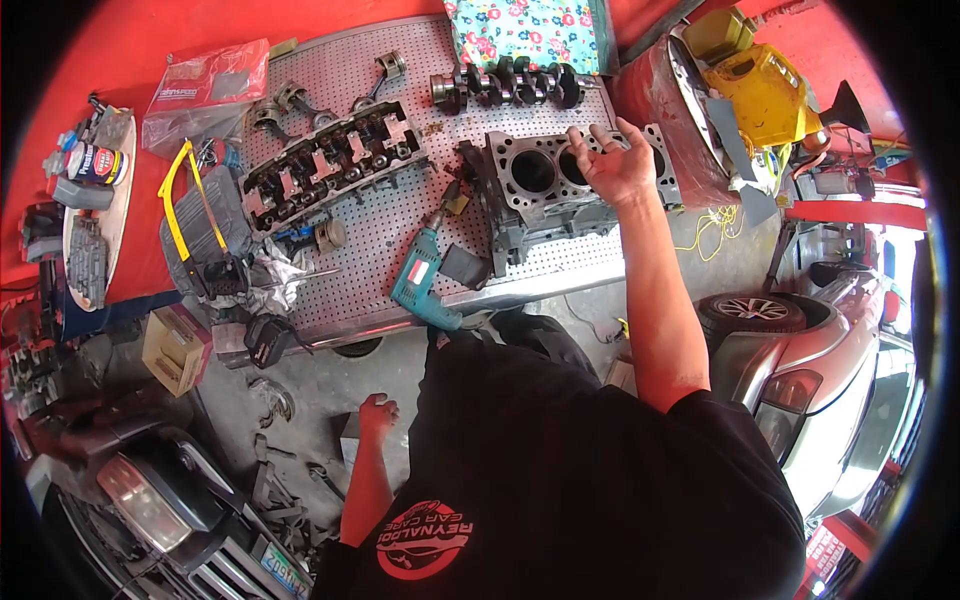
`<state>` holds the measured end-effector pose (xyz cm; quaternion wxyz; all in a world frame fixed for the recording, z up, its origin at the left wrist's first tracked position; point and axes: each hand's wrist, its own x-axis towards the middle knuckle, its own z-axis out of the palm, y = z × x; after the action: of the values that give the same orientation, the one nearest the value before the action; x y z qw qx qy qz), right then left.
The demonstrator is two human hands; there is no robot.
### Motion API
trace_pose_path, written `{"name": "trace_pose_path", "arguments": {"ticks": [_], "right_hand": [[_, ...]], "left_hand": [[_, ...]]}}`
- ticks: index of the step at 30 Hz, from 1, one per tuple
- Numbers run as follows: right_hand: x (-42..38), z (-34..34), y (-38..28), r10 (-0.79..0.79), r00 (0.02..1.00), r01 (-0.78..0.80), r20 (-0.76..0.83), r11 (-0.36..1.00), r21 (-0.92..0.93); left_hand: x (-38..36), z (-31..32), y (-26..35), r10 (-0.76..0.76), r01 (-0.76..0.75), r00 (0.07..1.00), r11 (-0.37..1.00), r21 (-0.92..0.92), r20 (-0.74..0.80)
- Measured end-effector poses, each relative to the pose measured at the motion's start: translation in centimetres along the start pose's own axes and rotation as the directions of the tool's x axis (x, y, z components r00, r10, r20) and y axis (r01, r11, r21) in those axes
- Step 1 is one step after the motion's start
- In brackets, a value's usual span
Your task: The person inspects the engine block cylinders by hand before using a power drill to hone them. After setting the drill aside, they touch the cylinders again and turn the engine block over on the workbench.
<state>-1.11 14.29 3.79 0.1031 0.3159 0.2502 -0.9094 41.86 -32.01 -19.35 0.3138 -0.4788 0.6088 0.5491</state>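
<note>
My right hand [618, 168] is held palm up above the engine block [555, 222], its fingers spread and slightly bent, with nothing in it. From this angle it covers part of the block's cylinder bores. Low at my side, off the bench, hangs my left hand [377, 413], fingers loosely bent and apart, nothing visible in them. A teal power drill [413, 278] lies at the bench's front edge, left of the block, beside a flat dark block [465, 266]. Behind the engine block rests a crankshaft [515, 84]. The cylinder head [333, 167] lies to the left.
The perforated metal bench [390, 215] also bears pistons with connecting rods [388, 72], a yellow hacksaw [172, 205] and crumpled plastic [275, 275]. A flowered cloth [525, 35] is at the back. Yellow containers [760, 95] stand right. Parked vehicles flank me, one with a headlight [143, 500].
</note>
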Motion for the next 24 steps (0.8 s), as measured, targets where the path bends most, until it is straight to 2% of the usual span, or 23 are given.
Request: {"name": "trace_pose_path", "arguments": {"ticks": [10, 13, 24], "right_hand": [[0.6, -0.3, 1.0, 0.007, 0.999, -0.006, 0.037, 0.999, -0.037], [0.2, 0.1, 0.9, 0.013, 0.999, -0.01, 0.045, 0.999, -0.05], [0.1, -0.7, 1.4, 0.004, 0.999, 0.005, 0.05, 0.984, -0.18]], "left_hand": [[-0.2, 0.0, 0.4, 0.008, -0.008, 1.0, 1.0, -0.007, 0.0], [-0.6, 0.1, 0.2, 0.007, -0.007, 1.0, 0.997, -0.077, -0.001], [-0.9, 0.3, 0.4, 0.014, -0.014, 1.0, 1.0, 0.017, 0.005]]}}
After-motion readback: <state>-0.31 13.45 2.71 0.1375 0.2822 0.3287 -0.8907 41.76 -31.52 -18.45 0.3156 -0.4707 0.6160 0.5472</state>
